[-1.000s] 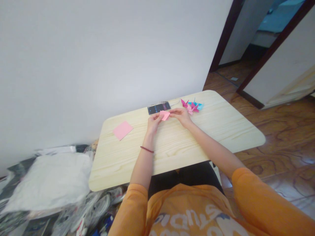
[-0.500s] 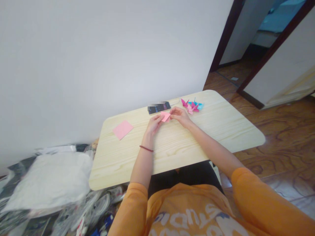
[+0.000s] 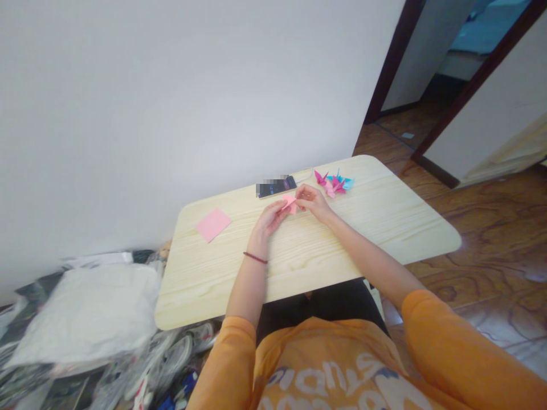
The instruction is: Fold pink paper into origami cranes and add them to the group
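Observation:
Both of my hands meet over the far middle of the light wooden table. My left hand and my right hand pinch a small folded piece of pink paper between their fingertips. A dark red bracelet circles my left wrist. Just behind the hands lies a dark phone. A small heap of folded paper cranes, magenta, pink and blue, sits to the right of the phone.
A stack of square pink paper lies on the table's left part. White plastic bags and clutter fill the floor at the left. A white wall stands behind the table; a doorway opens at the upper right over wooden flooring.
My hands have drawn closer together and the pink paper looks smaller and more folded than a second ago. Nothing else on the table has moved.

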`<state>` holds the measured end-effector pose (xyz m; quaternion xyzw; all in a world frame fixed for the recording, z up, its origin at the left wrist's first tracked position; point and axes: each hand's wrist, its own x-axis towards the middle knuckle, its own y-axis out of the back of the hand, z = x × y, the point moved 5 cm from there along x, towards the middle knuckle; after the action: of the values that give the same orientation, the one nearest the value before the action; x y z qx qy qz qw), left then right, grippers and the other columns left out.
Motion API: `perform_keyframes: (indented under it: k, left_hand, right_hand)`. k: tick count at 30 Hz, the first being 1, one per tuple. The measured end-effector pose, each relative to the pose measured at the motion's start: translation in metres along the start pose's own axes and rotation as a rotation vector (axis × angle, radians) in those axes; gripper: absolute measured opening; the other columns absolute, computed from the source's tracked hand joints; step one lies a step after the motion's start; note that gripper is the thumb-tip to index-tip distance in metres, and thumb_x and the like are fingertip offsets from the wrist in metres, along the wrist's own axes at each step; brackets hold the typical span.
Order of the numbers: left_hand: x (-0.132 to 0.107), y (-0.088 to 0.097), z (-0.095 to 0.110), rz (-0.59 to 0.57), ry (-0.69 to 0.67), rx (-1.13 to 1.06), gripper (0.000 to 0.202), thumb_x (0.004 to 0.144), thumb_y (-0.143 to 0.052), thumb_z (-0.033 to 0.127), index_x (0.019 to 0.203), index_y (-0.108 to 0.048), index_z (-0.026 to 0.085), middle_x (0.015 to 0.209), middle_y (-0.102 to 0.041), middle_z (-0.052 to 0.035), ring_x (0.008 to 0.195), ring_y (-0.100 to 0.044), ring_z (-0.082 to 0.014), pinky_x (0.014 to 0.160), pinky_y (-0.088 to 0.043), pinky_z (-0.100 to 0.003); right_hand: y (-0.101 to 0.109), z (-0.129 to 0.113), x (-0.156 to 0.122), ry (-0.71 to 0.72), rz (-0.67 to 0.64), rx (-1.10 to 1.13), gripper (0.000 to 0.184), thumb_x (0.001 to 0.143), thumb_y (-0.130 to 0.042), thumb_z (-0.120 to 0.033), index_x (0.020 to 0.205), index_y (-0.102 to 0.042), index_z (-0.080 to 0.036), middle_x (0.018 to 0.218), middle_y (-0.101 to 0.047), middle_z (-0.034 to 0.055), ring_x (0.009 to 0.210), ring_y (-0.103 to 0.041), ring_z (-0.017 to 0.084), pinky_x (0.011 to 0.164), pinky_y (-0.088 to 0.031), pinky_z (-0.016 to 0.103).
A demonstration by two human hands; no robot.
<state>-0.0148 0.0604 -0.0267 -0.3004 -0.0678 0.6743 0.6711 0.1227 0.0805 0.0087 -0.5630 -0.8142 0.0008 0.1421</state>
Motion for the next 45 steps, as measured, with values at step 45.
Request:
perform_keyframes:
  k: [45]
  left_hand:
    - [-0.022,-0.021,0.025,0.155,-0.657,0.312,0.024,0.062,-0.08,0.035,0.077,-0.074,0.017,0.081,-0.074,-0.006,0.074,-0.067,-0.0164,0.075,-0.053,-0.031]
  right_hand:
    - [0.013,0.007,0.003,0.022,0.181,0.045,0.018,0.06,-0.082,-0.035,0.071,-0.076,-0.021,0.077,-0.073,0.0017,0.077,-0.065,0.017,0.081,-0.048,0.031]
